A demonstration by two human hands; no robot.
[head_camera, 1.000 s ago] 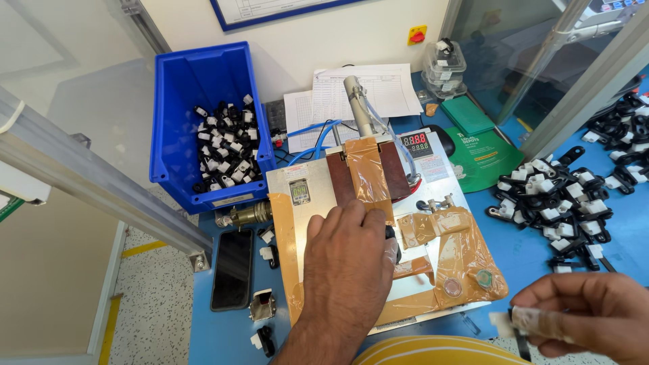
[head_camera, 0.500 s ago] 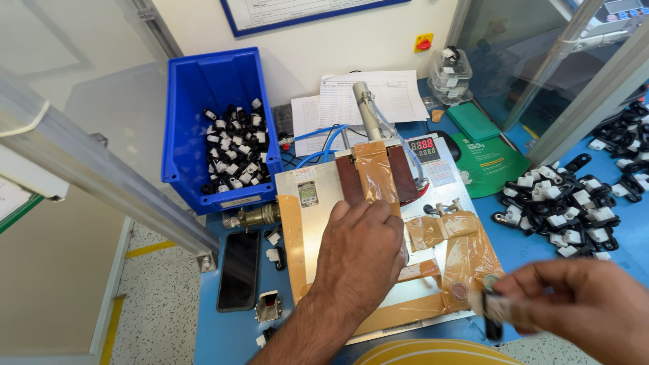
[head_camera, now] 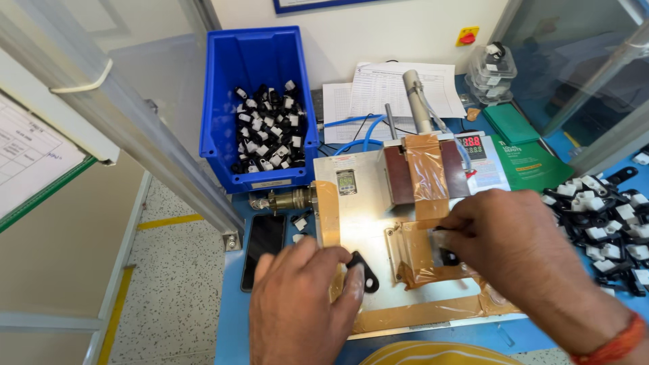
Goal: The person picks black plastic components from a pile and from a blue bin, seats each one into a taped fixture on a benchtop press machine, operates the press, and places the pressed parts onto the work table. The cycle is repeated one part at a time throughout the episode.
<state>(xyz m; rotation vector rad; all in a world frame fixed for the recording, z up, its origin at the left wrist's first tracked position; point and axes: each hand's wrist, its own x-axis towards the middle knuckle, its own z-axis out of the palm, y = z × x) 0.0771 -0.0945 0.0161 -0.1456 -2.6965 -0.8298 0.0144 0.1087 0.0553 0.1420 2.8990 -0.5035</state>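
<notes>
At the far left, a white sheet [head_camera: 27,159] hangs on a grey frame post [head_camera: 122,128] that slants across the view. Right of it, a blue bin [head_camera: 257,101] stands far on the blue bench [head_camera: 233,318], filled with small black and white parts [head_camera: 267,135]. Near the bin's front lies a dark phone [head_camera: 262,245], flat on the bench, just beside a brass connector [head_camera: 287,200].

Nearer, the left hand [head_camera: 301,307] rests at the near left corner of the metal plate [head_camera: 362,216], its fingers curled together, thumb and fingertip pinching a small black tab [head_camera: 362,269] that lies on the plate. Brown tape [head_camera: 422,177] covers parts of the plate and the block on it.

Right of centre, the right hand [head_camera: 520,247] is lowered onto the taped fixture [head_camera: 419,253], fingers closed on a small black piece [head_camera: 447,255] pressed into it. Behind, paper forms [head_camera: 399,88] lie against the wall, with a grey cylinder [head_camera: 416,94] rising over them and a red digit display [head_camera: 472,143] beside a green booklet [head_camera: 534,162]. At the far right, a heap of black and white parts [head_camera: 608,209] lies on the bench.
</notes>
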